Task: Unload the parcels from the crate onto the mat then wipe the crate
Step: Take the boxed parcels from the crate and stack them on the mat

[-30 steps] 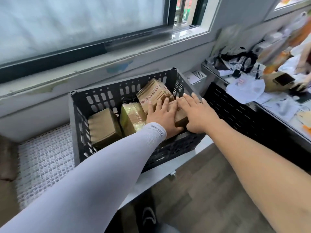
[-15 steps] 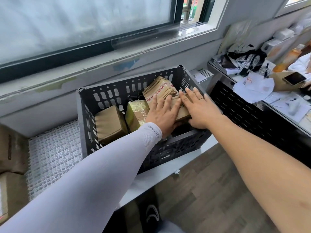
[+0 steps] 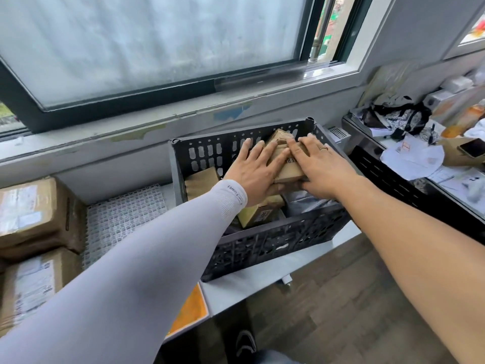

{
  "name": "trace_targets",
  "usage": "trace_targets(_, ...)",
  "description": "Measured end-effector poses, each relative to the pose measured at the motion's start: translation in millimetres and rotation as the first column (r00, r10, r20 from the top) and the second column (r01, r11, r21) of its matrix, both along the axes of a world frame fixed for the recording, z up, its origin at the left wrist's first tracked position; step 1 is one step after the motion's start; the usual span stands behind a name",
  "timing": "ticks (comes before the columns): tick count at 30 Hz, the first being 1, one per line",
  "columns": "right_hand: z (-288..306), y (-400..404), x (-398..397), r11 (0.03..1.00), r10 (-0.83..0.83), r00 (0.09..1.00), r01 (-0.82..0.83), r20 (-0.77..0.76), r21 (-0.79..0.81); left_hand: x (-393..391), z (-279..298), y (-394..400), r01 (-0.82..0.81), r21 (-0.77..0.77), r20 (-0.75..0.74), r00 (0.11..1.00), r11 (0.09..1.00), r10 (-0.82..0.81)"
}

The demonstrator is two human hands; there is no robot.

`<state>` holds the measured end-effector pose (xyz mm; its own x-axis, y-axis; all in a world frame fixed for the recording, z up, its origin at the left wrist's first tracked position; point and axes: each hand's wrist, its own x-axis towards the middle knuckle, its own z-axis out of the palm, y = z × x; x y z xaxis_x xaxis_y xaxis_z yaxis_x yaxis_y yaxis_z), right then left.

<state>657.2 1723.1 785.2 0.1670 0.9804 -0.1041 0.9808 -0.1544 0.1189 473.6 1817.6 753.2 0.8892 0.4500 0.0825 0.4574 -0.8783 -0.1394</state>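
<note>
Because wide and flat, being lifted between both palms: brown parcel (image 3: 284, 164) under spread fingers of left hand (image 3: 252, 172) and right hand (image 3: 319, 168), inside black crate (image 3: 275, 245), white mat (image 3: 123, 214) waiting left of fingers.

A grey ledge (image 3: 262, 285) under the window carries the black crate (image 3: 275, 243), white mesh mat (image 3: 123, 219) and brown parcels (image 3: 31, 211).
</note>
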Motion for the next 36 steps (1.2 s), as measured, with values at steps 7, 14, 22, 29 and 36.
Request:
trace_targets(7,25,13,-60,0.999,0.035,0.999,-0.036,0.040,0.036,-61,16,11,-0.041,0.004,0.061,0.997,0.999,0.041)
trace_targets(14,39,51,-159,0.979,0.164,0.985,-0.169,0.050,0.117,-169,30,29,-0.176,0.059,0.100,0.980,0.983,0.169)
trace_targets(22,37,99,-285,0.905,0.384,0.923,-0.382,0.030,0.186,-311,35,39,-0.344,0.105,0.126,0.935,0.933,0.331)
trace_targets(29,-26,94,-370,0.874,0.485,0.871,-0.479,-0.080,0.077,-399,-19,9,-0.442,0.024,0.006,0.897,0.897,0.442)
trace_targets(36,-132,66,-403,0.860,0.485,0.860,-0.502,-0.156,-0.089,-425,-117,-36,-0.537,-0.196,-0.144,0.844,0.821,0.517)
